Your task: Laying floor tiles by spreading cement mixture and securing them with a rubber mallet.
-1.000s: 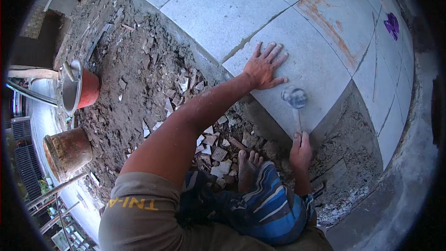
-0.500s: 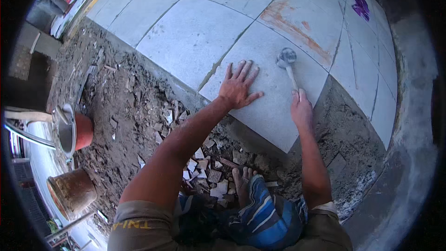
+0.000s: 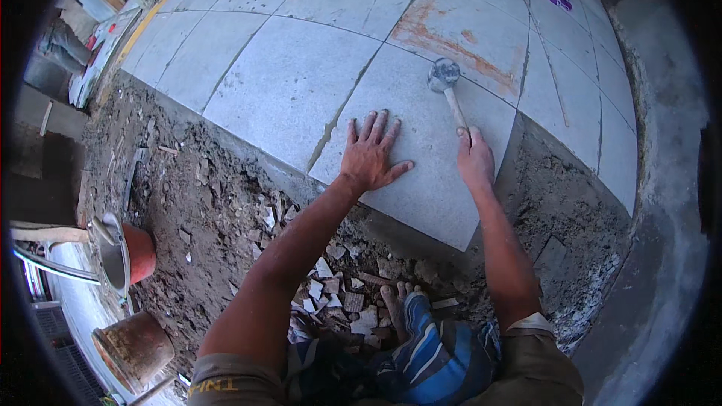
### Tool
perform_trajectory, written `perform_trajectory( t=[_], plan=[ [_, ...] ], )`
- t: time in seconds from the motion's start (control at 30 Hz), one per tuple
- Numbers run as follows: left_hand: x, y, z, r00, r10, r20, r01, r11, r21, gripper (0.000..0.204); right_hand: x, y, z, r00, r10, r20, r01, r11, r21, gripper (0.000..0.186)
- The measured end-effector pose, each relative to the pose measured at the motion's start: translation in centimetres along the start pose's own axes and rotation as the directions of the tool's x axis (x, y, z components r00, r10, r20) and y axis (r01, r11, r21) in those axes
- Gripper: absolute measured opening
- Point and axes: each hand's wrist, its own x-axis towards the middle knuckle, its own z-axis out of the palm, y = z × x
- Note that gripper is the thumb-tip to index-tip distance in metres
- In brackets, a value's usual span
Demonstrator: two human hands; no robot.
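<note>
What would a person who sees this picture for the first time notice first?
First, the left hand spread flat on the nearest grey floor tile, at the middle of the picture. Just to its right, the right hand grips a mallet whose head rests on the same tile. Below lies rough ground with broken tile pieces.

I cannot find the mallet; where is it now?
In the head view, the mallet is right of centre, its handle in the right hand, its head on the grey tile beside the left hand.

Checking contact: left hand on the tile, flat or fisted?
Flat: the left hand lies palm down, fingers spread, on the grey tile.
</note>
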Motion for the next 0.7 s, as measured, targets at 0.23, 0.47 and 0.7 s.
perform_trajectory(
  t=[0.23, 0.47, 0.7],
  plan=[
    [1.2, 0.0, -0.6, 1.000, 0.022, -0.009, -0.022, 1.000, 0.018, 0.110, 1.2, -0.9, 0.6, 0.993, 0.099, 0.062, -0.093, 0.991, -0.095, 0.039],
    [2.0, 0.8, -0.9, 0.999, -0.008, 0.040, 0.008, 1.000, 0.018, 0.111, 1.2, -0.4, 0.3, 0.993, 0.118, 0.012, -0.118, 0.993, -0.023, 0.040],
    [2.8, 1.0, 1.1, 0.996, 0.029, -0.085, -0.026, 0.999, 0.038, 0.109, 1.5, -0.4, 0.8, 0.990, 0.139, 0.018, -0.139, 0.990, -0.020, 0.038]
  ],
)
